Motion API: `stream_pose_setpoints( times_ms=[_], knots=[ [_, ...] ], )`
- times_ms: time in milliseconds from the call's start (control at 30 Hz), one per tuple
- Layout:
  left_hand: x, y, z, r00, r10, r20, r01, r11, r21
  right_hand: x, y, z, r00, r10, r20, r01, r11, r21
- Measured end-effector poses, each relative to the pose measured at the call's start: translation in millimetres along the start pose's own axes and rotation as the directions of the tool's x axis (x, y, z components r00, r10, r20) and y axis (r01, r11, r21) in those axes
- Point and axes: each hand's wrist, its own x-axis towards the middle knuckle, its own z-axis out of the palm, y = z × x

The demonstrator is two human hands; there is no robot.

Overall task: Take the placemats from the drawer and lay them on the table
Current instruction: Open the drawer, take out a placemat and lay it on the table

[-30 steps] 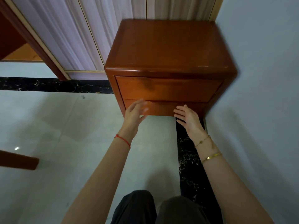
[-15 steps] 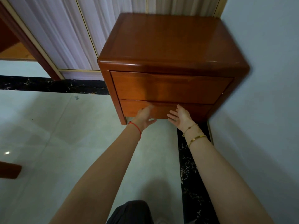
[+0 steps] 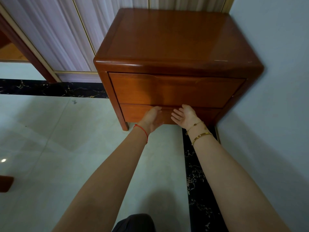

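A reddish-brown wooden cabinet (image 3: 175, 41) with two drawers stands in the corner. Both the upper drawer (image 3: 175, 91) and the lower drawer (image 3: 133, 112) are closed. My left hand (image 3: 153, 118) and my right hand (image 3: 184, 116) are palm-up at the top edge of the lower drawer, fingertips touching or tucked under its lip. Whether the fingers grip the edge is hidden. No placemats are visible.
A pale wall (image 3: 275, 81) runs along the right of the cabinet. White curtains (image 3: 58, 30) hang behind it to the left. The floor is light tile (image 3: 58, 148) with black marble strips (image 3: 199, 181). A wooden piece (image 3: 5, 183) juts in at the left edge.
Both hands moved forward from mid-air to the lower drawer's top edge and turned palm-up. The view came closer to the cabinet.
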Motion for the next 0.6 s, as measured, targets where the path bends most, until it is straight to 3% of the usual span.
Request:
stream_pose_setpoints(
  times_ms=[600],
  knots=[
    [6.5, -16.4, -10.6, 0.999, -0.013, -0.044, 0.014, 0.999, 0.031, 18.9, 14.7, -13.5, 0.997, 0.067, -0.025, -0.065, 0.996, 0.056]
  ],
)
